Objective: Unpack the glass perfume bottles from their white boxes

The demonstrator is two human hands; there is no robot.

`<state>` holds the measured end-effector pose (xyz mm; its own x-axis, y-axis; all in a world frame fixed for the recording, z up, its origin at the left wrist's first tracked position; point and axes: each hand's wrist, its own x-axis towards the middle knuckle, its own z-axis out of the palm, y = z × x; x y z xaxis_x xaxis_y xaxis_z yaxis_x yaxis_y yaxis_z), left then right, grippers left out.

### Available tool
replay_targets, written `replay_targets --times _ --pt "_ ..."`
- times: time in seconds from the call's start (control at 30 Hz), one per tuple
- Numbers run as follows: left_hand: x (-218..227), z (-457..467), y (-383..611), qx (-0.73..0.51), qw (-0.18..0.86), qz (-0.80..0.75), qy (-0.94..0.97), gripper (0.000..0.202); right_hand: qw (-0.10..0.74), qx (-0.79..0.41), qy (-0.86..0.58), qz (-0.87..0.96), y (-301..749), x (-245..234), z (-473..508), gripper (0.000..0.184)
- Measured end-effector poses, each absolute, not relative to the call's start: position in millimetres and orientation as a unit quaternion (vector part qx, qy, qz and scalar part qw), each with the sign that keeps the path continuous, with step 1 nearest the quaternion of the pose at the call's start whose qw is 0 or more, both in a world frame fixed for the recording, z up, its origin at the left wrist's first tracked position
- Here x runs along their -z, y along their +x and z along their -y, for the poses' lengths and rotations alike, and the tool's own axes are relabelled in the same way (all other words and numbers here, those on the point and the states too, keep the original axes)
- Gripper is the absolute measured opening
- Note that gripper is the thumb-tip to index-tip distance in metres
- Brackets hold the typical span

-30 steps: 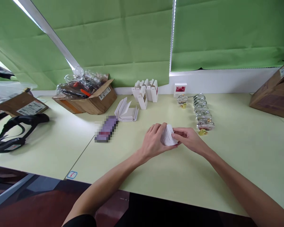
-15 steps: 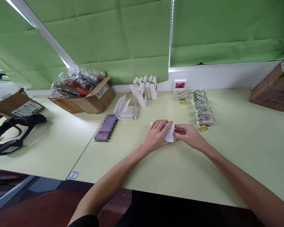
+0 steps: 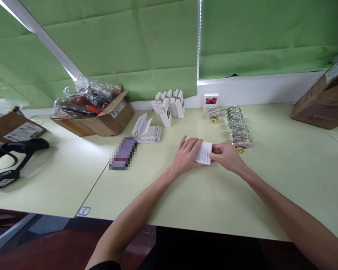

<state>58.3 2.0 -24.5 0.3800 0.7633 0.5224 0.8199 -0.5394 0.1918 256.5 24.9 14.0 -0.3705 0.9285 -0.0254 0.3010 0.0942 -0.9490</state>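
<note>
Just above the table, a small white box [image 3: 203,153] with fine printed text faces me. My left hand [image 3: 186,155] is closed around its left side, with fingers over the top edge and the thumb below. At the box's right end, my right hand [image 3: 227,156] is closed on the edge with thumb and fingers. What those right fingertips touch inside or behind the edge is hidden. To the right of my hands lies a row of shiny oval bottles [image 3: 238,127], with a gold cap [image 3: 240,150] at its near end.
Several white boxes with raised flaps [image 3: 166,107] stand at the back, beside flat folded white cartons [image 3: 147,132]. A white box with a red picture [image 3: 211,102] leans near the wall. Cardboard boxes [image 3: 109,118] stand left and right; a black headset strap [image 3: 17,161] lies far left.
The white box has turned slightly, so more of its printed face shows. My left fingers have spread a little on it. The whole view has shifted slightly.
</note>
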Motion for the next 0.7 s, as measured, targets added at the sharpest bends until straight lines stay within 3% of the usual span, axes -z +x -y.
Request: replay_targets --times 0.2,0.3,0.43,0.7 --pt "24 -5 48 0.353 0.0 0.454 -0.818 0.088 0.315 -0.545 -0.462 0.625 265 -19 -33 0.041" --pt "26 -5 46 0.368 -0.026 0.46 -0.808 0.089 0.344 -0.384 -0.505 0.692 265 -18 -31 0.052" --pt "25 -4 45 0.393 -0.096 0.477 -0.78 0.09 0.363 -0.162 -0.445 0.803 261 -10 -24 0.039" --pt "18 2 49 0.416 -0.215 0.471 -0.747 0.083 0.484 -0.03 -0.336 0.808 253 -7 -13 0.014"
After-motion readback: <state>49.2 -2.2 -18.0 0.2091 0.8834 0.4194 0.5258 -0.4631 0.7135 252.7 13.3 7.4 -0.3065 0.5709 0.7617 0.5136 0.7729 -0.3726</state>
